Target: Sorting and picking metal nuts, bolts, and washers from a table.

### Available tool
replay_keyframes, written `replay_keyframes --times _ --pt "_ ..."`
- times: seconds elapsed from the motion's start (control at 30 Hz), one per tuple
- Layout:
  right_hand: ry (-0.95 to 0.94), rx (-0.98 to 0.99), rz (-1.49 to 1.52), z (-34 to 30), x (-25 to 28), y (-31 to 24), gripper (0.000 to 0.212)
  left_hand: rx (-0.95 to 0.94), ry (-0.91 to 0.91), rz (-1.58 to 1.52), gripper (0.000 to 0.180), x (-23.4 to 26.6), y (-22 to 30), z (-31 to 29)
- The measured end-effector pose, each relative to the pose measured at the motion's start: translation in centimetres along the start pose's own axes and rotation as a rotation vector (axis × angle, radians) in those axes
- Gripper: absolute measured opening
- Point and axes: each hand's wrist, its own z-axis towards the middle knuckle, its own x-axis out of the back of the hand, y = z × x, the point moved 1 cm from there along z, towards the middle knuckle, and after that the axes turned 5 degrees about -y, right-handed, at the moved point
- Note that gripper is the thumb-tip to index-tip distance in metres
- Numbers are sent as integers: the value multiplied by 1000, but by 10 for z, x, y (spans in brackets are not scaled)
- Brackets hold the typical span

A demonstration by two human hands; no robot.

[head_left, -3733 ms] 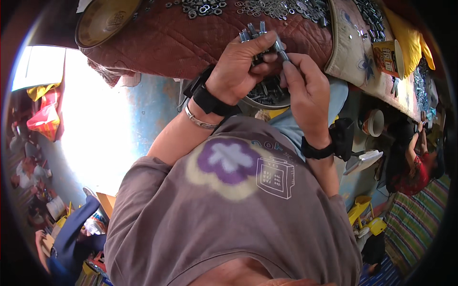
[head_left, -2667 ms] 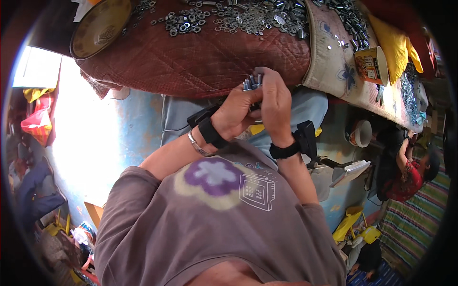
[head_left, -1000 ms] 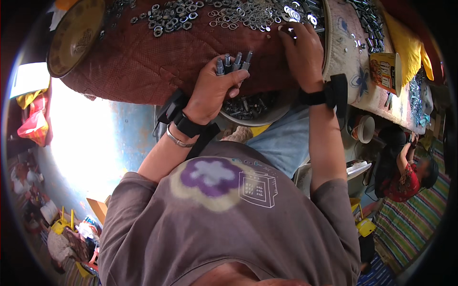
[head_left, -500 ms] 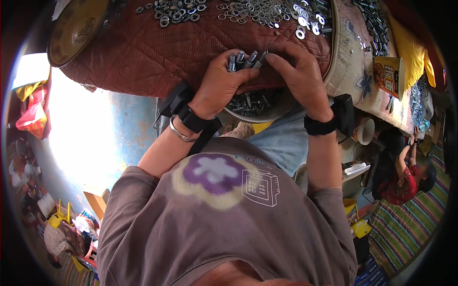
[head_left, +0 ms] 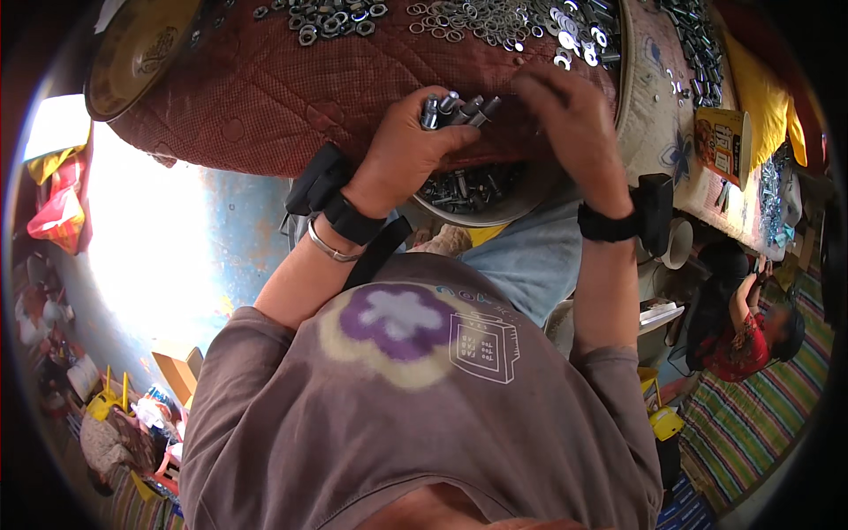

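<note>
Several metal bolts (head_left: 468,113), their ends pointing up and away from me, are bunched in my left hand (head_left: 397,155), which is closed around them. My right hand (head_left: 574,115) is off to the right of the bolts, apart from them, above the red quilted cloth (head_left: 256,102). Motion smears its fingers, so whether they hold anything is unclear. Just beyond it lie shiny flat washers (head_left: 565,40), with thin ring washers (head_left: 468,18) to their left. Hex nuts (head_left: 334,19) are heaped farther left. Below my hands, a round basin (head_left: 521,212) holds more bolts (head_left: 459,190).
A brown bowl (head_left: 106,102) stands at the far left of the cloth. To the right, a patterned surface (head_left: 649,115) carries rows of bolts (head_left: 698,53), a paper cup (head_left: 726,146) and yellow cloth (head_left: 767,93). Another person in red (head_left: 742,340) sits at the far right.
My right hand has drawn away from the bolts, shifting to the right and slightly farther off. My left hand keeps its grip in nearly the same place.
</note>
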Motion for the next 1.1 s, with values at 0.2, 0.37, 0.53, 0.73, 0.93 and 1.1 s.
replay_keyframes --times 0.2,0.37,0.53,0.73,0.93,1.1 --pt "351 100 -538 35 4 23 22 52 21 -196 22 3 -4 -1" --pt "372 124 -663 42 -4 24 21 49 15 -248 21 7 -4 -3" --pt "398 -5 -486 26 7 15 22 36 28 -251 22 8 -3 -4" --pt "550 -115 -625 -18 59 28 23 40 5 -254 22 10 -3 -4" --pt "546 -123 -1169 -26 64 21 19 42 6 -259 23 13 -6 -3" --pt "404 24 -518 21 17 11 23 13 1 -270 23 13 -9 1"
